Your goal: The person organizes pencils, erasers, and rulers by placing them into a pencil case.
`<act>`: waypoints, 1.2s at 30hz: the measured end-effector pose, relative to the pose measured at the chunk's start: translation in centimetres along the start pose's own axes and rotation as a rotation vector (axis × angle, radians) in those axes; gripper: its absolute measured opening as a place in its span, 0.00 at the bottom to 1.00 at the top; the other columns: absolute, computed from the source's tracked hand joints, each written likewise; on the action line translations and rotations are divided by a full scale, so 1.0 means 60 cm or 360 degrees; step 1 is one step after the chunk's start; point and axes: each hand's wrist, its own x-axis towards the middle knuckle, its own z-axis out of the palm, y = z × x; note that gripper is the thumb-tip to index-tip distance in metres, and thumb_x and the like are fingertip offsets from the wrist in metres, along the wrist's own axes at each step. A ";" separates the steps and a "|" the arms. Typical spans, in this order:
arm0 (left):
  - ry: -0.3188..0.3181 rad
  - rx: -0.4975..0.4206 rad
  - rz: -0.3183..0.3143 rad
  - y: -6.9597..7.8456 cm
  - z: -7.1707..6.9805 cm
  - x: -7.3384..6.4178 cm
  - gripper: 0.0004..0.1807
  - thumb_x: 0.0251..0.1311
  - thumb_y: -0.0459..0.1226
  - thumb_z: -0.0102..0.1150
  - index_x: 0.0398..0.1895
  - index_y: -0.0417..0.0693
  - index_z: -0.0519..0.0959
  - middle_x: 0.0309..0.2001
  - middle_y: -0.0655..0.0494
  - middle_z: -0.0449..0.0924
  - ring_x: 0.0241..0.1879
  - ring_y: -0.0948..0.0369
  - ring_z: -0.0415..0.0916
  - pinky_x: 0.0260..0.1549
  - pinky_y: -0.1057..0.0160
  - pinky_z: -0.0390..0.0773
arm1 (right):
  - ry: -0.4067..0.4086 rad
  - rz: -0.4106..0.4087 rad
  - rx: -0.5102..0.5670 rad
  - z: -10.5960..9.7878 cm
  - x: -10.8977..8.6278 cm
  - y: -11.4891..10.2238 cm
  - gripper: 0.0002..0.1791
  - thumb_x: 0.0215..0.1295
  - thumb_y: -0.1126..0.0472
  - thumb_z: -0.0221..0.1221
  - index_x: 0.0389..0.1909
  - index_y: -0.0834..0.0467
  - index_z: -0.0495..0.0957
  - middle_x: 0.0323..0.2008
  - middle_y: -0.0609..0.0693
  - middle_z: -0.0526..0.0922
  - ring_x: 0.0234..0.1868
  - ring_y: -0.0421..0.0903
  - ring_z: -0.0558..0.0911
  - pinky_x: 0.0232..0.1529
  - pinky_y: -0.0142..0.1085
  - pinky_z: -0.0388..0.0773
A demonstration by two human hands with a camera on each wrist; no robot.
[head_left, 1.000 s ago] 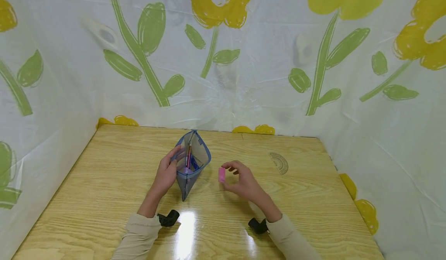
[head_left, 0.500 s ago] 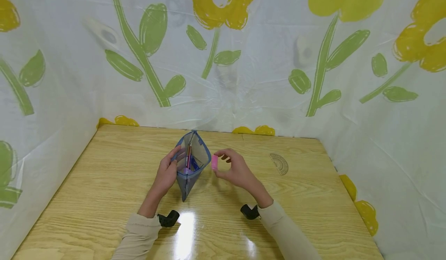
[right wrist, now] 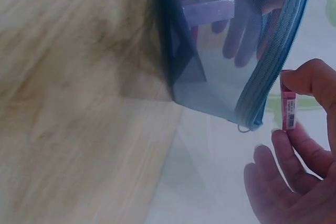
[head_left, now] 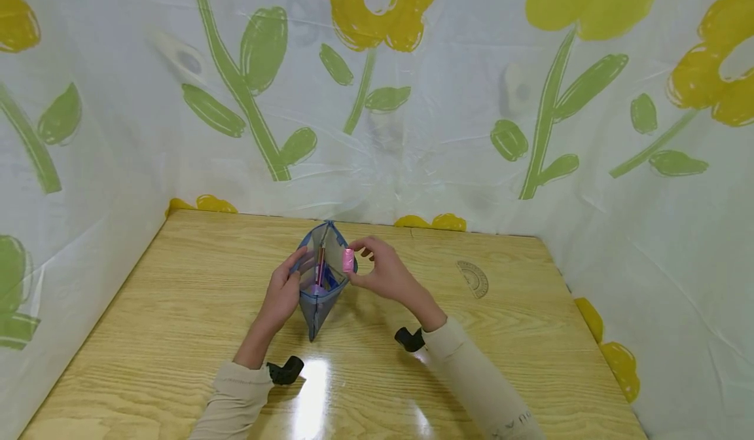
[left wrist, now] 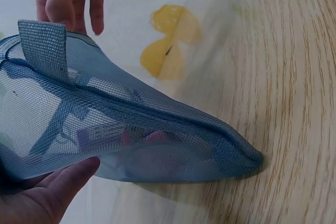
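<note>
A blue mesh pencil case (head_left: 315,314) stands on the table with its zip mouth spread wide. My left hand (head_left: 281,296) grips its left wall at the rim; through the mesh, the right wrist view shows fingers behind it. Inside are a pencil (head_left: 321,266), a purple box (right wrist: 210,10) and something blue. My right hand (head_left: 385,271) pinches a small pink block (head_left: 348,260) between thumb and fingertips. A barcode label shows on the block's side (right wrist: 289,109). In the head view the block overlaps the case's right rim; the right wrist view shows it just outside the zip edge.
A clear protractor (head_left: 473,279) lies on the wooden table (head_left: 177,296) to the right. White flower-printed sheeting (head_left: 436,132) rises along the table's back and sides. Black wrist mounts (head_left: 285,370) sit at both cuffs.
My right hand has moved left and farther from me with the pink block, from beside the case to its right rim. My left hand and the case have stayed put.
</note>
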 end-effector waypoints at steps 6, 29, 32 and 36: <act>-0.0001 -0.0020 -0.0002 0.000 0.000 0.001 0.30 0.74 0.25 0.22 0.79 0.30 0.48 0.76 0.32 0.55 0.75 0.38 0.56 0.69 0.44 0.66 | -0.0085 -0.0012 -0.0101 -0.001 0.019 -0.008 0.25 0.57 0.64 0.72 0.56 0.60 0.79 0.51 0.54 0.81 0.47 0.50 0.78 0.52 0.47 0.82; 0.0005 0.0007 -0.0017 0.002 0.001 0.000 0.30 0.74 0.25 0.22 0.79 0.29 0.49 0.75 0.29 0.56 0.75 0.37 0.56 0.69 0.38 0.65 | -0.0148 -0.0035 -0.0113 0.003 0.036 -0.026 0.21 0.61 0.63 0.70 0.55 0.61 0.80 0.53 0.57 0.79 0.52 0.56 0.79 0.56 0.48 0.80; 0.0005 0.0008 -0.0010 0.002 0.000 -0.001 0.30 0.74 0.25 0.22 0.78 0.28 0.48 0.75 0.29 0.55 0.75 0.36 0.56 0.69 0.37 0.65 | -0.0126 -0.0026 -0.0059 0.003 0.031 -0.021 0.21 0.62 0.63 0.69 0.56 0.61 0.80 0.53 0.56 0.79 0.52 0.57 0.78 0.55 0.50 0.80; 0.0011 0.0008 -0.0008 0.002 0.000 -0.001 0.30 0.74 0.24 0.22 0.78 0.27 0.49 0.75 0.29 0.55 0.75 0.36 0.56 0.69 0.37 0.65 | -0.0088 -0.0039 0.0011 0.003 0.024 -0.013 0.21 0.63 0.63 0.68 0.57 0.60 0.79 0.52 0.56 0.79 0.52 0.58 0.79 0.53 0.49 0.80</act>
